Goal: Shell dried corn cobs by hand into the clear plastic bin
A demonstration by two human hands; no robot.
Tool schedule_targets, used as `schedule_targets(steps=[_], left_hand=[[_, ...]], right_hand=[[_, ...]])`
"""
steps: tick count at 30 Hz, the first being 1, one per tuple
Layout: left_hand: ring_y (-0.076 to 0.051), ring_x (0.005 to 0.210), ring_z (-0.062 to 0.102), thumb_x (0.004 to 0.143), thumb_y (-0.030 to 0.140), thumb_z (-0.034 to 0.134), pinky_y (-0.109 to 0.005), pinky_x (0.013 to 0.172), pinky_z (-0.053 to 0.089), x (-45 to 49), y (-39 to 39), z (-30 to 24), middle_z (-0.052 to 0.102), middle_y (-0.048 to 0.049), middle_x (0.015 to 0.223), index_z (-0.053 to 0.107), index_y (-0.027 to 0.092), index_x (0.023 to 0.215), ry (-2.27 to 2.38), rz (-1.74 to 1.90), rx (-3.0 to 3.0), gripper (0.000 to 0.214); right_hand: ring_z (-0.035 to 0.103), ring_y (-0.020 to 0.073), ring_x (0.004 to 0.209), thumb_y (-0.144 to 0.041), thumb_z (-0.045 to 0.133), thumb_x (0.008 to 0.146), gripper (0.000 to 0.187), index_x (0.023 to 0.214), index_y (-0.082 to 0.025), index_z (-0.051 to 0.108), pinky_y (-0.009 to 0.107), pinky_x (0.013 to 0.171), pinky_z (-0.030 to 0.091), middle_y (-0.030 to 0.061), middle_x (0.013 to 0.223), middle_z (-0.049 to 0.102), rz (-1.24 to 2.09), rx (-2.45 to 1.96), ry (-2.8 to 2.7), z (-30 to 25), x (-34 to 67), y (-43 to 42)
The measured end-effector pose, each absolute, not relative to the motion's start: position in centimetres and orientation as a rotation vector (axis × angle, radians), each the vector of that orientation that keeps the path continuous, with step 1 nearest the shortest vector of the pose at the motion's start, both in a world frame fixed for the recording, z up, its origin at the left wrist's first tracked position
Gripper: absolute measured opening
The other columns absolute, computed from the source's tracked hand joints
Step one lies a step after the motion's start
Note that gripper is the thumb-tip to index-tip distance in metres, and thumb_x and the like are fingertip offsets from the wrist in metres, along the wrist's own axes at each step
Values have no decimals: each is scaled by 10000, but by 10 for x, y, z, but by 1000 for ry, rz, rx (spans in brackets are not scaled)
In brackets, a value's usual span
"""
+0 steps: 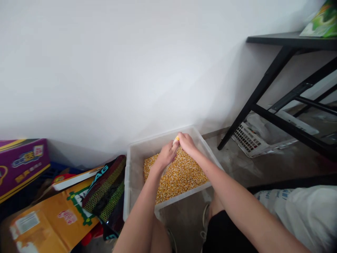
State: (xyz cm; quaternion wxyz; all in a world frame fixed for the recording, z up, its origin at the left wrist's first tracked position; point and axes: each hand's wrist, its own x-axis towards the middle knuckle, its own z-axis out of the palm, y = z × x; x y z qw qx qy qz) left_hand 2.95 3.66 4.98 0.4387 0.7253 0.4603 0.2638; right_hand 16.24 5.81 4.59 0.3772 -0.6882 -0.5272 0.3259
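At the far left, a purple cardboard box (22, 165) with yellow edging and printed lettering stands at the foot of a smooth white wall (131, 70). Below it lies a flat orange cardboard carton (47, 218) with green-bordered printing, and on that, tilted up on edge, rests a black bag with green-and-red mesh panels (105, 189), just beside a translucent rectangular plastic bin (137, 165). The bin holds a thick layer of loose yellow-orange corn kernels (179, 179).

Above the kernels, near the bin's far rim, the person's left hand (165, 156) and right hand (186, 144) meet. Both are closed, fingers curled around a small yellow-and-white object (176, 139) pinched between them, mostly hidden, so its exact kind is hard to tell. It sits inside the bin's outline, just above the kernels.

Further right, on a grey concrete floor (237, 165), a white perforated plastic crate (247, 138) lies tilted beneath a narrow black surface on angled black metal legs (276, 39). A green printed packet (322, 23) lies on top of that surface, at the picture's edge. Along the lower right sits a white woven sack with blue printing (297, 218) — bulky, and close to the person's right arm.
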Motion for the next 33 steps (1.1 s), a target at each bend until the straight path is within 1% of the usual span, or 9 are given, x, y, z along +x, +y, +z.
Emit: schedule_targets(steps=[3,6,10,12,14,16,18,23,33], left_hand=[[-97,406,478,869,552,307,-213,438,378,30,38,44,543,5,586,499,158,822,1158,681,1755,441],[-110,442,520,871,498,300,-223,444,412,32,41,37,585,-19,661,526,156,847,1177,705,1613,410],[-154,492,575,860,434,291,-256,447,449,32,46,35,631,-59,720,574,146,884,1112,663,1425,404],[-166,501,585,862,476,280,-270,465,465,30,48,37,638,-73,707,590,136,872,1117,669,1394,460],[-171,492,585,853,570,268,-275,473,468,29,47,39,632,-77,665,597,129,831,1185,663,1399,551],[-165,472,575,824,651,286,-261,461,452,28,46,41,612,-66,612,594,131,794,1243,645,1464,605],[-146,440,549,812,677,300,-238,438,421,28,44,41,585,-42,568,584,138,781,1239,634,1570,610],[-108,386,492,851,642,248,-217,422,384,28,43,42,557,-9,551,571,144,820,1139,633,1701,594],[-103,423,495,880,559,290,-222,471,396,26,40,45,563,-9,596,539,148,820,1122,670,1790,484]], right_hand=[[511,140,513,-388,313,883,417,587,-184,525,211,492,367,18,512,506,920,-1747,-1332,47,164,60],[478,128,423,-424,334,870,422,583,-182,526,211,415,361,7,475,478,1006,-1740,-1280,45,165,62],[450,109,359,-462,391,847,404,606,-173,537,214,354,376,2,486,502,1116,-1721,-1164,41,165,64],[452,103,349,-477,411,842,402,615,-168,535,217,343,391,4,498,516,1178,-1705,-1113,41,163,64],[456,98,346,-485,425,841,401,624,-163,529,217,342,407,5,502,522,1255,-1689,-1067,41,160,62],[450,87,344,-494,437,841,406,631,-158,526,213,350,422,1,497,517,1334,-1665,-1041,42,158,61],[428,77,331,-507,437,844,418,635,-156,526,207,345,419,-12,477,495,1387,-1636,-1045,41,156,60],[384,79,302,-513,417,852,427,629,-163,519,200,303,360,-32,422,438,1362,-1639,-1086,40,155,60],[390,79,305,-457,434,841,380,609,-163,503,200,313,361,-34,415,435,1346,-1642,-1024,42,157,60]])
